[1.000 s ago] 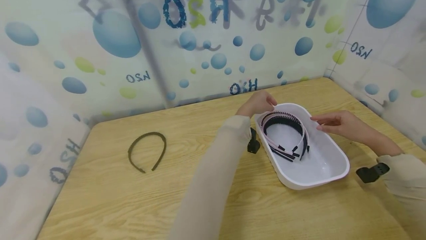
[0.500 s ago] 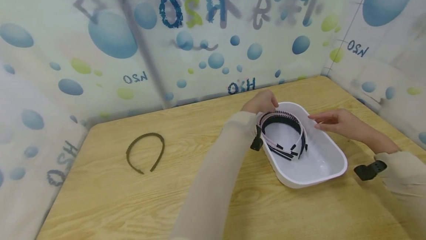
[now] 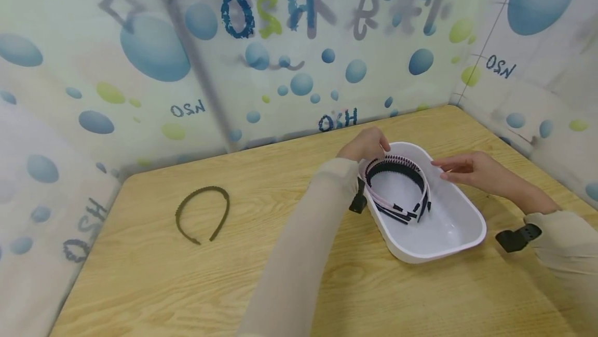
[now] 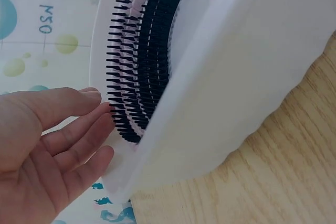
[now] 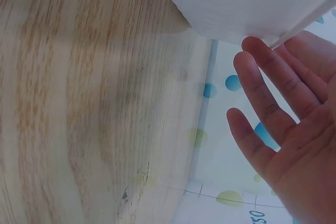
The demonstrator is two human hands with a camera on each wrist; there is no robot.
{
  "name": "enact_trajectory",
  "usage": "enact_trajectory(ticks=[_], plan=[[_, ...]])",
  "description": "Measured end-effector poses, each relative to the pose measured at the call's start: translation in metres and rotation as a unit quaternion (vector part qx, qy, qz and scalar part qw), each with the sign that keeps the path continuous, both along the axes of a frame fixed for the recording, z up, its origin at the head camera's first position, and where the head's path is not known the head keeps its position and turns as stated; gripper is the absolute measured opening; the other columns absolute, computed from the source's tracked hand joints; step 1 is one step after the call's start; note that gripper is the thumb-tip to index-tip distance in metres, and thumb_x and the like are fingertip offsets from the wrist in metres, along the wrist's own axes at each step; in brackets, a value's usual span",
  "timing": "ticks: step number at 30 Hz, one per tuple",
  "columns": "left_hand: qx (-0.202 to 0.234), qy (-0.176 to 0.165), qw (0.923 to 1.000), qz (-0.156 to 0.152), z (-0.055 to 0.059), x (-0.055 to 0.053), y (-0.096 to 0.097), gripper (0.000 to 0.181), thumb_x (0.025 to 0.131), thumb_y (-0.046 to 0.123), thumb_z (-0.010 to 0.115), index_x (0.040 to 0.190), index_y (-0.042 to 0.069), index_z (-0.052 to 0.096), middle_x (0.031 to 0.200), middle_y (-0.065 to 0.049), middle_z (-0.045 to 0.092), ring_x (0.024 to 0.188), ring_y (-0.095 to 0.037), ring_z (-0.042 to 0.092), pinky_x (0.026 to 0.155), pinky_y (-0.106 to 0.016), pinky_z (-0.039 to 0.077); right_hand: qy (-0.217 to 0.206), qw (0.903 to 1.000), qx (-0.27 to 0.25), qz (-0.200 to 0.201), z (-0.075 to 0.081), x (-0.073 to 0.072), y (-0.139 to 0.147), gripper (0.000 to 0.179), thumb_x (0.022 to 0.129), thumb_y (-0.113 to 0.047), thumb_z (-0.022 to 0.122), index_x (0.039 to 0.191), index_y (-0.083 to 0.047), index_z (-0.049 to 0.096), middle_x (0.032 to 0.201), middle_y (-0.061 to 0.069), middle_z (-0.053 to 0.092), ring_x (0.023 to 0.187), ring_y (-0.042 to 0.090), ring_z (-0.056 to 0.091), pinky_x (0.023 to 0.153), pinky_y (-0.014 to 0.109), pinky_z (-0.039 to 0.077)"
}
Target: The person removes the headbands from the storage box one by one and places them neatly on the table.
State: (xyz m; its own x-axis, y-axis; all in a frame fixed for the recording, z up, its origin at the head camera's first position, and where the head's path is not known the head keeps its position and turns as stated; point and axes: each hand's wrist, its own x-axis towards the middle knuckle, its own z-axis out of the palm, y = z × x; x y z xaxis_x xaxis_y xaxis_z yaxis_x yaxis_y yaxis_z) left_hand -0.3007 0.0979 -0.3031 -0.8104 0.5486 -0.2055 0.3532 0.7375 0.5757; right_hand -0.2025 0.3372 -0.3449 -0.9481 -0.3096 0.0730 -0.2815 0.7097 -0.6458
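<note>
In the head view a white plastic basin [image 3: 448,207] stands on the table at the right. Several headbands [image 3: 396,171] lie nested in its far left end, pink and black ones, some with comb teeth. My left hand [image 3: 366,144] is at the basin's far left rim. In the left wrist view its fingers [image 4: 89,135] are extended beside the black comb teeth [image 4: 123,66], the index fingertip at them and the thumb slightly apart. My right hand [image 3: 476,173] pinches the basin's right rim, its other fingers [image 5: 257,87] spread outside the wall.
A single dark headband [image 3: 203,215] lies by itself on the left part of the wooden table [image 3: 154,285]. Patterned curtain walls [image 3: 280,88] rise behind and beside the table. Each wrist wears a black camera, such as the one on the right [image 3: 518,238].
The left hand has shifted slightly right along the basin's end, and the ends of a pink headband have moved a little. The right hand stays on the rim. The view has turned slightly.
</note>
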Motion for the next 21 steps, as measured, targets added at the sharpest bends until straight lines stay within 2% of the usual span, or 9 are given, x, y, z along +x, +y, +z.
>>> enact_trajectory(ticks=[6, 16, 21], plan=[[-0.003, -0.007, 0.9999, 0.014, -0.001, 0.003, 0.001, 0.024, 0.087, 0.001, 0.059, 0.107, 0.011, 0.067, 0.105, 0.001, 0.059, 0.094, -0.013, 0.05, 0.087, -0.025, 0.044, -0.008, 0.9999, 0.006, -0.005, 0.001, 0.0, 0.001, 0.036, 0.088, -0.013, 0.062, 0.119, 0.004, 0.059, 0.115, 0.026, 0.057, 0.083, -0.001, 0.058, 0.068, 0.021, 0.051], [-0.028, 0.018, 0.9994, -0.009, -0.002, 0.007, 0.003, 0.029, 0.086, -0.006, 0.057, 0.106, 0.011, 0.069, 0.104, 0.002, 0.061, 0.091, -0.01, 0.052, 0.084, -0.02, 0.044, -0.006, 0.9999, 0.006, -0.008, 0.001, 0.0, 0.0, 0.036, 0.088, -0.015, 0.062, 0.119, 0.004, 0.059, 0.116, 0.026, 0.057, 0.084, -0.002, 0.057, 0.068, 0.022, 0.052], [-0.035, 0.021, 0.9991, -0.008, -0.001, 0.012, 0.004, 0.032, 0.085, -0.008, 0.055, 0.105, 0.013, 0.07, 0.104, 0.003, 0.061, 0.09, -0.009, 0.053, 0.082, -0.019, 0.045, -0.006, 1.0, 0.0, -0.006, 0.001, 0.001, 0.0, 0.036, 0.088, -0.014, 0.062, 0.119, 0.004, 0.058, 0.116, 0.026, 0.056, 0.084, 0.0, 0.058, 0.068, 0.021, 0.052]])
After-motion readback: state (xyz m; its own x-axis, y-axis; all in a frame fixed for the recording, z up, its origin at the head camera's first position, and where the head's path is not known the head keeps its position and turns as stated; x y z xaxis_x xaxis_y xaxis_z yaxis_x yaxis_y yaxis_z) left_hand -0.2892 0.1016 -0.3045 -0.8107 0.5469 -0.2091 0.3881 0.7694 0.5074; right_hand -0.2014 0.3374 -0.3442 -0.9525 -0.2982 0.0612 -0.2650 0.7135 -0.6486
